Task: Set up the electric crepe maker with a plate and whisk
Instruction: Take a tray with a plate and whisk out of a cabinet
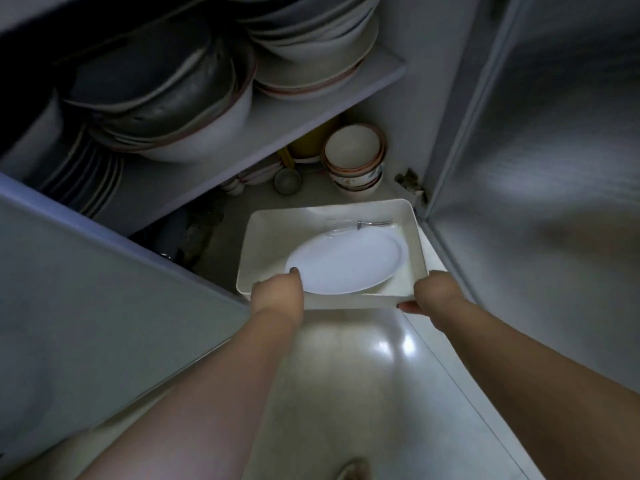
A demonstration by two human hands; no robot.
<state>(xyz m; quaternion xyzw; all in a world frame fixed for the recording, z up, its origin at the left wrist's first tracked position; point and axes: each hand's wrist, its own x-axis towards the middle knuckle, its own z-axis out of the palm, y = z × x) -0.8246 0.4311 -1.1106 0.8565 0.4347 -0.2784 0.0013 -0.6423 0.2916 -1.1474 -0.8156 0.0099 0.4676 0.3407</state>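
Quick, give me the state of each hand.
Left hand: grips the near edge of the white tray, thumb on the white plate.
Right hand: grips the tray's near right corner.

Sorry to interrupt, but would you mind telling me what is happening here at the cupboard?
A person is holding a white rectangular tray in front of an open cupboard stacked with bowls and plates. The left hand grips the tray's near left corner and the right hand its near right corner. A white plate lies in the tray, with a thin metal utensil, possibly the whisk, behind it.
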